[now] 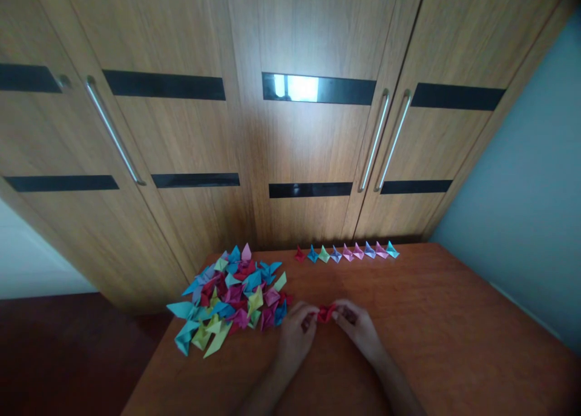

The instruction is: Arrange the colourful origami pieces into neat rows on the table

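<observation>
A small red folded paper piece (325, 313) is held between both hands above the wooden table (436, 325). My left hand (298, 329) pinches its left end, and my right hand (356, 324) pinches its right end. Just left of my left hand lies a heap of folded paper pieces (233, 295) in blue, green, pink, red and purple. Along the table's far edge stands a row of several small folded pieces (347, 253), with a red one (300, 254) at its left end.
A wooden wardrobe (308, 137) with black strips and metal handles rises behind the table's far edge. A pale blue wall (521, 222) is on the right. Dark floor (77, 349) shows at the lower left.
</observation>
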Available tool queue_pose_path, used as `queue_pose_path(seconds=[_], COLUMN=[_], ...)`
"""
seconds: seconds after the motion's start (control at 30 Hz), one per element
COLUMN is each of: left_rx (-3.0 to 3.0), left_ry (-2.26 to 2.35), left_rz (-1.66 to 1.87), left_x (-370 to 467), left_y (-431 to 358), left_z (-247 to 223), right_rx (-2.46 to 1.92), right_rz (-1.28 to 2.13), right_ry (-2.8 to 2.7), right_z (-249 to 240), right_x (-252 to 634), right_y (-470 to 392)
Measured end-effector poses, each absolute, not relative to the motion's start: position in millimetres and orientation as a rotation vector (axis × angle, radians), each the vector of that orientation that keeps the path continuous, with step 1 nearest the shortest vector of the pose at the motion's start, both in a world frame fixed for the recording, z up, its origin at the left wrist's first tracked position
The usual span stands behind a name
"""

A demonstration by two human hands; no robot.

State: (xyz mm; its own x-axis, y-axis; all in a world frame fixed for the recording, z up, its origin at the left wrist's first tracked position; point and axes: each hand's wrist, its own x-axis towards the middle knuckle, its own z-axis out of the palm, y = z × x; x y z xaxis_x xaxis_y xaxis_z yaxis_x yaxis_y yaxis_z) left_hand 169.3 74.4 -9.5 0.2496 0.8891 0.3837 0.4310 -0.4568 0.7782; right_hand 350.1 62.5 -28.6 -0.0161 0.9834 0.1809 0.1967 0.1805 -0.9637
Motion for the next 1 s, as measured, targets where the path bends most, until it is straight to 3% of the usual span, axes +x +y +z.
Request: queue_pose_path(seconds=[0.33,0.63,1.0], left_rx=[1.792,1.67,1.688], left_ry=[1.222,1.23,1.204], left_rz=[1.147,1.099,1.086], left_x=[166,162,164], left_y=[78,83,82], left_z=[-15,-20,-18], right_rx=[-1.313,-1.415,-2.319], right_rz=[0.94,0.66,0.145], right_ry=[-1.464,-0.806,-0.968], right_z=[-20,-30,-47], right_x=[353,434,554], right_y=[63,81,118])
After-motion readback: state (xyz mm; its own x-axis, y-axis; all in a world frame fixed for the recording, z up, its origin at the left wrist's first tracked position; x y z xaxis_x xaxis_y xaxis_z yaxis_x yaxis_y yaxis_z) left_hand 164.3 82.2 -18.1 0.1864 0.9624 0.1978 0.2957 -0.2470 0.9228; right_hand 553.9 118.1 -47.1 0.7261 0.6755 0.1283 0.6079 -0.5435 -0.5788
